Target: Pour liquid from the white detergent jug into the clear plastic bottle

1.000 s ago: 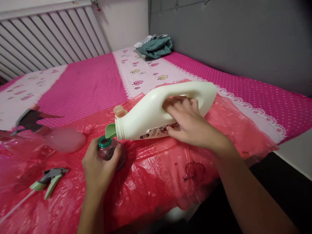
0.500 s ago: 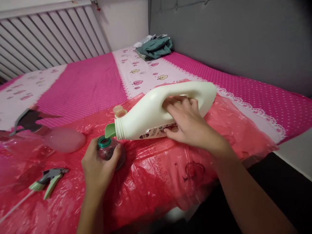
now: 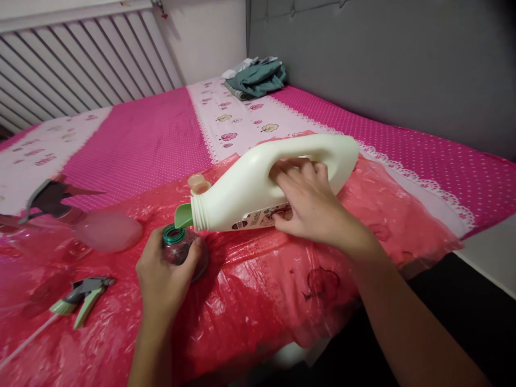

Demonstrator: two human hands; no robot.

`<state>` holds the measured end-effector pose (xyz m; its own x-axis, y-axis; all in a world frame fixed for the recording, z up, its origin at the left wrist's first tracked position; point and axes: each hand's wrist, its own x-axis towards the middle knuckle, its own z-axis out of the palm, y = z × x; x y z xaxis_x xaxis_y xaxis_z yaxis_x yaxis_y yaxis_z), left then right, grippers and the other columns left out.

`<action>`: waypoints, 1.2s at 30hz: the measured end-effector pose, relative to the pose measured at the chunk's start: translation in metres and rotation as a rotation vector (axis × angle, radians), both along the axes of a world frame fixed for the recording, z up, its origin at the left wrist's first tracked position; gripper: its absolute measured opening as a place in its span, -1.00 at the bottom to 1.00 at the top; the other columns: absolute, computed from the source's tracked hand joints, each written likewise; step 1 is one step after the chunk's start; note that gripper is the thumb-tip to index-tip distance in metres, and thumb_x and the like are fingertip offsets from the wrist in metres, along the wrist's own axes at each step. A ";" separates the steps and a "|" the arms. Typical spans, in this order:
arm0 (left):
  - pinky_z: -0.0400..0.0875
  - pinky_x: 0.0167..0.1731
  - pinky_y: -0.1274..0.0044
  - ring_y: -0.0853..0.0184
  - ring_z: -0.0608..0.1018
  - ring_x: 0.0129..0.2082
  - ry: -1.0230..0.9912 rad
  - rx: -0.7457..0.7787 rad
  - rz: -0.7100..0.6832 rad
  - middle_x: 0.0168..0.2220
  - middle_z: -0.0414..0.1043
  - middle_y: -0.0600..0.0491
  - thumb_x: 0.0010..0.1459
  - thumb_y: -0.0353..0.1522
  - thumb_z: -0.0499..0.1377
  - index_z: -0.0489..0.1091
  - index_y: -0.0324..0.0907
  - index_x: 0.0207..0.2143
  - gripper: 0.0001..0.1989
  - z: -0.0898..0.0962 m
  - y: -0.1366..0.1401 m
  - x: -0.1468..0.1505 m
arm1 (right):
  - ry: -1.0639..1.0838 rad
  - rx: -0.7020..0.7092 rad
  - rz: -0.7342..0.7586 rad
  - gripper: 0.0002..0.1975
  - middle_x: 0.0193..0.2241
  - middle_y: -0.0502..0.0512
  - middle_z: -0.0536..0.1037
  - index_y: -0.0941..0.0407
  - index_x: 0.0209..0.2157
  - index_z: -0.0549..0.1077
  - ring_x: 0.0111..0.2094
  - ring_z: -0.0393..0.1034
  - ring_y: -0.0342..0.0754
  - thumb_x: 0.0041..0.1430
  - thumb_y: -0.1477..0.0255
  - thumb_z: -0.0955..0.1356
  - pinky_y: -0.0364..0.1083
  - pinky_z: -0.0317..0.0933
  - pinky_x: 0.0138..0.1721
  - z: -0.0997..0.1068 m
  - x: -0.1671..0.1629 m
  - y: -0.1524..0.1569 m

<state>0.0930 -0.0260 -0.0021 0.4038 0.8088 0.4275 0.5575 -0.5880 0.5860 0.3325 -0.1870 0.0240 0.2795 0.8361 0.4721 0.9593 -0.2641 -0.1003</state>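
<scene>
The left hand [image 3: 165, 271] was curled around a dark, see-through bottle [image 3: 177, 253] with a green neck, over red plastic sheeting [image 3: 250, 306] on the bed [image 3: 153, 129]. The right hand [image 3: 308, 207] gripped the handle of a cream jug [image 3: 236, 196], fingers through the opening; it was tipped nearly flat, its green spout [image 3: 184, 216] at the bottle's mouth.

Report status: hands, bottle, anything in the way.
Left hand around small bottle. Right hand gripping tipped cream jug. Green spout at bottle's open mouth. Nothing visible between; spray trigger lies aside.
</scene>
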 end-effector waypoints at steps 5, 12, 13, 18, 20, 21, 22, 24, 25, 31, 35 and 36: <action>0.42 -0.29 0.38 0.16 0.53 -0.34 -0.011 0.016 -0.001 -0.33 0.51 0.07 0.08 -0.02 0.30 0.44 -0.07 -0.22 -0.63 -0.001 0.000 0.001 | -0.009 -0.012 0.029 -0.26 0.23 0.32 0.37 0.25 0.35 0.22 0.16 0.21 0.33 0.10 0.50 0.30 0.23 0.08 0.19 -0.001 0.004 -0.002; 0.40 -0.29 0.36 0.13 0.55 -0.33 -0.014 0.022 -0.003 -0.31 0.53 0.05 0.08 -0.02 0.31 0.44 -0.07 -0.22 -0.63 -0.002 0.001 0.000 | -0.022 -0.008 0.070 -0.20 0.25 0.33 0.34 0.27 0.39 0.16 0.20 0.18 0.31 0.06 0.59 0.25 0.23 0.03 0.24 -0.004 0.008 -0.005; 0.40 -0.28 0.36 0.13 0.56 -0.32 -0.020 0.024 -0.009 -0.31 0.54 0.05 0.09 -0.02 0.31 0.45 -0.07 -0.21 -0.63 -0.003 0.001 0.000 | -0.019 -0.013 0.065 -0.20 0.26 0.33 0.33 0.26 0.39 0.16 0.20 0.18 0.32 0.06 0.57 0.25 0.23 0.03 0.24 -0.003 0.007 -0.005; 0.41 -0.30 0.37 0.15 0.56 -0.33 -0.022 0.021 -0.014 -0.31 0.54 0.05 0.09 -0.02 0.32 0.46 -0.07 -0.20 -0.63 -0.004 0.002 0.000 | 0.015 -0.026 0.029 -0.27 0.19 0.29 0.39 0.21 0.35 0.22 0.17 0.20 0.32 0.13 0.42 0.30 0.26 0.04 0.24 -0.001 0.005 -0.002; 0.42 -0.30 0.37 0.15 0.56 -0.33 -0.020 0.019 -0.009 -0.31 0.54 0.05 0.09 -0.02 0.32 0.46 -0.07 -0.20 -0.63 -0.004 0.002 0.000 | 0.020 -0.011 0.023 -0.30 0.19 0.30 0.39 0.21 0.33 0.25 0.19 0.20 0.33 0.17 0.34 0.33 0.26 0.04 0.24 -0.001 0.004 -0.001; 0.42 -0.30 0.37 0.15 0.56 -0.33 -0.022 0.017 -0.009 -0.31 0.54 0.05 0.10 -0.02 0.31 0.46 -0.06 -0.20 -0.63 -0.004 0.002 0.000 | 0.021 -0.002 0.022 -0.32 0.20 0.31 0.38 0.21 0.32 0.26 0.21 0.19 0.34 0.19 0.28 0.34 0.26 0.03 0.24 -0.001 0.003 0.000; 0.42 -0.29 0.36 0.14 0.56 -0.33 -0.022 0.017 -0.010 -0.31 0.54 0.05 0.10 -0.02 0.31 0.46 -0.06 -0.20 -0.63 -0.003 0.001 0.000 | 0.022 0.007 0.018 -0.32 0.22 0.31 0.37 0.21 0.30 0.28 0.22 0.18 0.35 0.22 0.22 0.36 0.26 0.02 0.25 -0.001 0.003 0.000; 0.43 -0.28 0.34 0.13 0.56 -0.33 -0.018 0.021 -0.014 -0.31 0.54 0.04 0.11 -0.02 0.31 0.45 -0.06 -0.20 -0.64 -0.003 0.001 0.000 | 0.023 0.017 0.007 -0.29 0.24 0.31 0.37 0.20 0.29 0.30 0.21 0.19 0.37 0.24 0.09 0.39 0.25 0.01 0.25 -0.002 0.002 0.002; 0.44 -0.28 0.34 0.13 0.56 -0.33 -0.016 0.023 -0.016 -0.31 0.54 0.04 0.11 -0.02 0.31 0.45 -0.06 -0.20 -0.64 -0.003 0.001 0.000 | 0.023 0.020 -0.001 -0.27 0.23 0.30 0.38 0.18 0.29 0.30 0.19 0.20 0.36 0.25 0.05 0.41 0.25 0.01 0.24 -0.002 0.001 0.002; 0.43 -0.29 0.34 0.13 0.56 -0.33 -0.017 0.025 -0.024 -0.31 0.53 0.04 0.13 -0.02 0.31 0.45 -0.05 -0.19 -0.64 -0.004 0.002 -0.001 | 0.023 0.024 -0.006 -0.29 0.19 0.24 0.42 0.12 0.31 0.30 0.13 0.25 0.31 0.32 0.02 0.44 0.18 0.05 0.19 0.000 0.001 0.002; 0.44 -0.28 0.33 0.13 0.55 -0.33 -0.012 0.014 -0.027 -0.31 0.52 0.05 0.12 -0.01 0.31 0.44 -0.06 -0.19 -0.63 -0.004 0.003 -0.002 | 0.022 0.031 -0.006 -0.29 0.17 0.25 0.43 0.12 0.29 0.30 0.14 0.25 0.31 0.32 0.00 0.45 0.18 0.03 0.19 -0.001 0.001 0.002; 0.44 -0.28 0.33 0.13 0.55 -0.33 -0.010 0.014 -0.029 -0.31 0.52 0.05 0.12 -0.01 0.31 0.44 -0.06 -0.20 -0.63 -0.004 0.003 -0.002 | 0.019 0.034 -0.009 -0.29 0.16 0.26 0.43 0.14 0.27 0.32 0.14 0.25 0.32 0.31 -0.01 0.45 0.19 0.03 0.19 -0.001 0.001 0.002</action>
